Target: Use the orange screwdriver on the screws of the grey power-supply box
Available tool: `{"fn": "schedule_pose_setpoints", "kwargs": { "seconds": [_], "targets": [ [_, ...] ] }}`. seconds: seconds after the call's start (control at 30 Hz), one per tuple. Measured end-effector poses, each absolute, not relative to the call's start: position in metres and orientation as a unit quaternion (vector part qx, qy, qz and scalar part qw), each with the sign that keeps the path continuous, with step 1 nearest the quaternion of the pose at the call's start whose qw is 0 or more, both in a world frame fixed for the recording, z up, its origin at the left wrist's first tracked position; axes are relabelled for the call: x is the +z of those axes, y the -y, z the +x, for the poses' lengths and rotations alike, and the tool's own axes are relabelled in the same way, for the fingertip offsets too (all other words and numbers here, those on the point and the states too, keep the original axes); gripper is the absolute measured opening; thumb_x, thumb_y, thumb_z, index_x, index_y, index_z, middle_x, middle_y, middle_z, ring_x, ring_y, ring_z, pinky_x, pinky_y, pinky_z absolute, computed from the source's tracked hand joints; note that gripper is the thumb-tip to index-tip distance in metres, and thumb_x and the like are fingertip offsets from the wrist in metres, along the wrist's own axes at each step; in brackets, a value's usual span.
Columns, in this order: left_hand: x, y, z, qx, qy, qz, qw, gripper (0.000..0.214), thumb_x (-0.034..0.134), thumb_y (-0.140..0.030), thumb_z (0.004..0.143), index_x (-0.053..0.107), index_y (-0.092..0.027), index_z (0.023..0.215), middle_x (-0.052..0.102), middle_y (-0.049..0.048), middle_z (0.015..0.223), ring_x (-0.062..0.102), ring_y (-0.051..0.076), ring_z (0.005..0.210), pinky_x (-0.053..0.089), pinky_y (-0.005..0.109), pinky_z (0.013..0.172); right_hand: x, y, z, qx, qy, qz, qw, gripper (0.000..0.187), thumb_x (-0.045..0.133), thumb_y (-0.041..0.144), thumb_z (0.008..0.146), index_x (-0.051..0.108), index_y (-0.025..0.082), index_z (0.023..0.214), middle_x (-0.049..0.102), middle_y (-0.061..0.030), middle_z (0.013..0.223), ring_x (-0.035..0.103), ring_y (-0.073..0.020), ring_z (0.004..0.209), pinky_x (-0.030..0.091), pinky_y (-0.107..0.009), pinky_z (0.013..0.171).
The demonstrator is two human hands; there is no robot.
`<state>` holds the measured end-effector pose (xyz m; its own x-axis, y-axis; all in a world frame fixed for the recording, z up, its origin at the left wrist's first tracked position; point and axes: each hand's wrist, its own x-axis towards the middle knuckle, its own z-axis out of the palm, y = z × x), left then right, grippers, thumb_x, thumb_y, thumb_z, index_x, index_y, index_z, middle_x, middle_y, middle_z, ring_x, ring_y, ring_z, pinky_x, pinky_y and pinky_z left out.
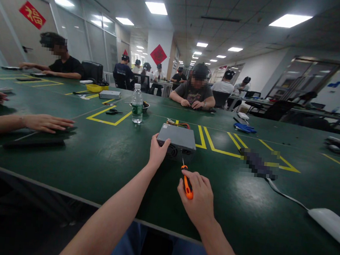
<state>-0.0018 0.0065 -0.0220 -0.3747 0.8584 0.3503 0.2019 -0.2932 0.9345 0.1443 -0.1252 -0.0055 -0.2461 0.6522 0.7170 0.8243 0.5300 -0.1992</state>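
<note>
A grey metal computer power supply point(178, 137) rests on the green table in front of me, its fan grille and socket side facing me. Coloured wires point(182, 124) come out behind it. My left hand point(158, 152) grips its left side, with the thumb near the top edge. In my right hand point(198, 194) is an orange and black screwdriver point(187, 182), held by the handle. Its thin shaft points up at the lower part of the socket side; whether the tip touches a screw is too small to tell.
A water bottle point(137, 104) stands beyond my left hand, with a bowl point(145, 107) behind it. Another person's hand point(48, 124) lies at the left. Blue gloves point(244, 128), a blurred dark item point(257, 162) and a white device point(331, 225) with a cable lie right. A person point(196, 90) sits opposite.
</note>
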Motion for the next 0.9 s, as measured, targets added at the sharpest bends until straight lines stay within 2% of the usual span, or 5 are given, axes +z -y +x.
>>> {"fn": "schedule_pose_setpoints", "kwargs": {
  "seconds": [0.13,0.33,0.47,0.63,0.9],
  "targets": [
    [-0.018,-0.002,0.001,0.620,-0.574,0.498,0.196,0.055,0.054,-0.041,0.076,0.036,-0.018,0.122,0.046,0.0132,0.124,0.044,0.023,0.116,0.034,0.038,0.096,-0.004,0.126,0.145,-0.112,0.787,-0.471,0.383,0.021,0.048,0.030,0.084,0.055,0.016,0.099,0.059,-0.0037,0.081,0.055,-0.0149,0.073,0.040,-0.032,0.075],
    [-0.001,0.020,0.005,0.545,-0.534,0.644,-0.051,0.046,0.045,-0.023,0.082,0.035,-0.021,0.127,0.034,0.0080,0.139,0.024,0.020,0.131,0.006,0.044,0.109,-0.003,0.127,0.144,-0.085,0.781,-0.475,0.396,0.030,0.045,0.036,0.085,0.051,0.017,0.107,0.062,-0.0048,0.086,0.057,-0.0154,0.074,0.039,-0.031,0.075],
    [-0.001,0.023,0.006,0.492,-0.497,0.711,-0.069,0.038,0.044,-0.020,0.081,0.046,-0.023,0.119,0.047,0.0050,0.129,0.033,0.018,0.127,0.007,0.042,0.109,-0.008,0.126,0.142,-0.103,0.758,-0.485,0.423,0.019,0.046,0.026,0.082,0.050,0.015,0.097,0.058,-0.0018,0.073,0.053,-0.0134,0.061,0.040,-0.029,0.069],
    [-0.004,0.022,0.007,0.463,-0.498,0.730,-0.066,0.034,0.048,-0.022,0.079,0.052,-0.023,0.112,0.054,0.0050,0.121,0.040,0.020,0.121,0.012,0.041,0.108,-0.008,0.127,0.142,-0.140,0.784,-0.467,0.385,0.013,0.046,0.016,0.078,0.055,0.018,0.088,0.054,-0.0018,0.073,0.052,-0.0150,0.071,0.038,-0.031,0.073],
    [-0.002,0.025,0.009,0.461,-0.508,0.725,-0.063,0.035,0.052,-0.024,0.076,0.053,-0.024,0.111,0.054,0.0056,0.121,0.041,0.022,0.119,0.014,0.042,0.107,-0.003,0.130,0.140,-0.087,0.747,-0.510,0.418,0.020,0.046,0.034,0.084,0.047,0.017,0.094,0.058,-0.0014,0.074,0.053,-0.0138,0.063,0.039,-0.031,0.071]
  ]
}}
